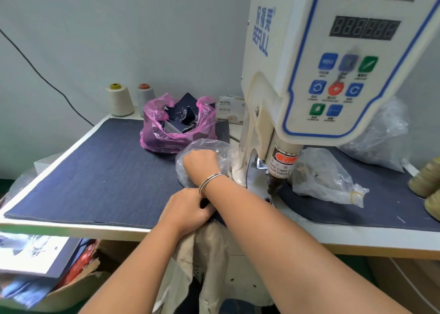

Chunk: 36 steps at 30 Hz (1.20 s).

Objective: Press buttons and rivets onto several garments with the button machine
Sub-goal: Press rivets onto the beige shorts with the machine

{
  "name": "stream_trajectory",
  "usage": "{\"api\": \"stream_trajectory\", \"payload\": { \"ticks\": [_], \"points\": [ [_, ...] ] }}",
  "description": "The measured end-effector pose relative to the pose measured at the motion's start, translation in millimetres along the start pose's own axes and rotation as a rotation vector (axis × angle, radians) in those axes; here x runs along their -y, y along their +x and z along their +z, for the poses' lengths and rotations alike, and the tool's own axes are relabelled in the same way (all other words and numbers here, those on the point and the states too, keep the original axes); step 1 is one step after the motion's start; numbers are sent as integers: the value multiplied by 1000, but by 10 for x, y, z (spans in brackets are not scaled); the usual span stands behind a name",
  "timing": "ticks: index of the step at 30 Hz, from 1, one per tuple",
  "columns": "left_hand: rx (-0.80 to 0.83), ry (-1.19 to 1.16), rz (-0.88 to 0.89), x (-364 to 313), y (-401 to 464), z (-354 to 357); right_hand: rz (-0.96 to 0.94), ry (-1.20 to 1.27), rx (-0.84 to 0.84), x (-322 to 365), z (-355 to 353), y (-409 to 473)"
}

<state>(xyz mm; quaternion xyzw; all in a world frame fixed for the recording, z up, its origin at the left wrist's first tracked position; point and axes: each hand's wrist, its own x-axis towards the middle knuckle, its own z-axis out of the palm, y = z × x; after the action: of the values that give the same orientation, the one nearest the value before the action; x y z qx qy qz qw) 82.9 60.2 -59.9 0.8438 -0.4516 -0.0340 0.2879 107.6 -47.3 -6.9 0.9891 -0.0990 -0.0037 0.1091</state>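
Observation:
The white servo button machine (333, 58) stands over the denim-covered table (100, 175), its press head (277, 182) pointing down at the base. My right hand (202, 163), a silver bangle on its wrist, reaches across into a clear plastic bag (190, 151) left of the machine; its fingers are hidden inside. My left hand (188, 208) grips a dark garment edge (217, 218) at the table's front edge. A beige garment (207, 261) hangs below it toward my lap.
A pink bag of dark fabric pieces (178, 125) sits behind the clear bag. Two thread cones (120, 99) stand at the back left. Clear bags (326, 178) of parts lie right of the machine, yellow cones (426, 180) at the far right. A cardboard box (47, 285) sits below left.

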Motion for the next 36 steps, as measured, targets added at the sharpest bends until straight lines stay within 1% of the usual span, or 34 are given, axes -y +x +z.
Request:
{"api": "stream_trajectory", "payload": {
  "ticks": [5,10,16,19,21,25,28,30,32,35,36],
  "points": [
    [11,5,5,7,8,4,10,-9,-79,8,22,-59],
    [14,14,5,3,1,-1,90,37,-46,-19,40,-55],
    [29,49,18,5,5,9,49,-18,-129,-4,75,-60],
    [24,52,16,5,7,9,44,4,-163,-28,91,-60],
    [23,48,7,1,5,9,74,51,-159,-41,113,-58],
    [17,35,0,3,4,11,199,259,-133,-65,158,-83],
    [6,7,1,11,3,22,261,368,-186,-90,179,-128],
    [-12,-16,-2,4,7,18,319,504,-228,-96,116,-196],
    [-11,-36,-14,-3,8,7,361,705,-317,-72,14,-339],
    [-9,-54,-8,14,6,15,299,1019,-530,-13,-94,-872],
    [-14,-37,0,30,8,28,277,1096,-576,-27,-103,-1134]
  ]
}}
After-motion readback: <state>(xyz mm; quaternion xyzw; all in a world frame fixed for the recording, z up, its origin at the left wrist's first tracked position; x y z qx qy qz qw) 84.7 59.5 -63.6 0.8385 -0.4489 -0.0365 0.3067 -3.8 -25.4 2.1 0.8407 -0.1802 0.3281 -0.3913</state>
